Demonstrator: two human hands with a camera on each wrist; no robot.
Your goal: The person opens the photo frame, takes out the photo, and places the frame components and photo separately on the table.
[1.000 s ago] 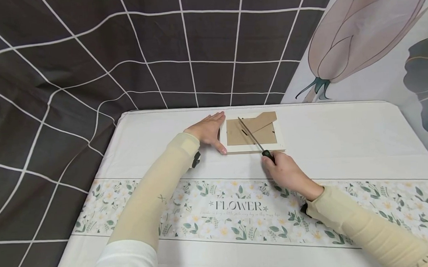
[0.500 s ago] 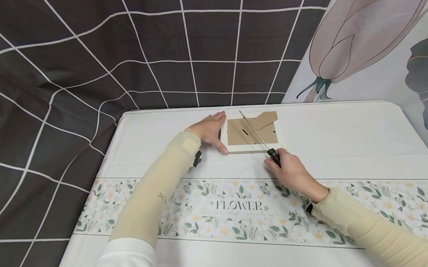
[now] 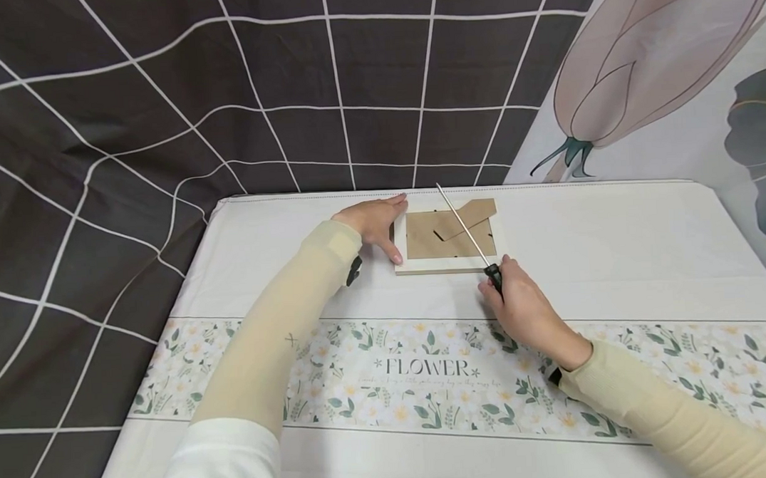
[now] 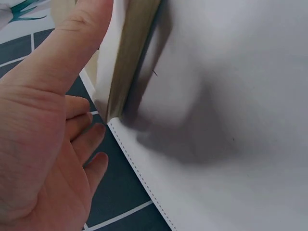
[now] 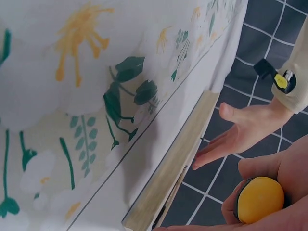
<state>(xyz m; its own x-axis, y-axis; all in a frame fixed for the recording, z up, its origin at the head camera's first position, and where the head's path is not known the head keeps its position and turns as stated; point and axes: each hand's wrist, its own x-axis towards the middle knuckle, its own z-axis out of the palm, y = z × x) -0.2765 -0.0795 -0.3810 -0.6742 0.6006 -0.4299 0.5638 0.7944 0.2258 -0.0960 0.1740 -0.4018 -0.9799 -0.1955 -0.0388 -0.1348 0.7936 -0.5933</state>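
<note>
A picture frame (image 3: 442, 264) lies face down near the far table edge, with a white rim, brown backing board (image 3: 421, 237) and a brown stand flap (image 3: 478, 210). My left hand (image 3: 376, 223) is at its left side, thumb and fingers spread straight. In the left wrist view the thumb (image 4: 79, 36) lies by the frame's wooden side (image 4: 130, 57); contact is unclear. My right hand (image 3: 530, 309) grips a screwdriver (image 3: 494, 275) by its black handle, its shaft slanting across above the backing. The handle's yellow end (image 5: 260, 199) shows in the right wrist view.
The frame stands on a white tablecloth (image 3: 615, 257) with a floral band (image 3: 428, 394) reading FLOWER. Behind the table hangs a dark cloth with white grid lines (image 3: 376, 75). A flower-printed cloth (image 3: 658, 77) hangs at the right.
The screwdriver's tip has moved up and right, from over the backing's upper left to past the frame's far edge. My right hand shifted slightly right. My left thumb slid a little up from the near corner.
</note>
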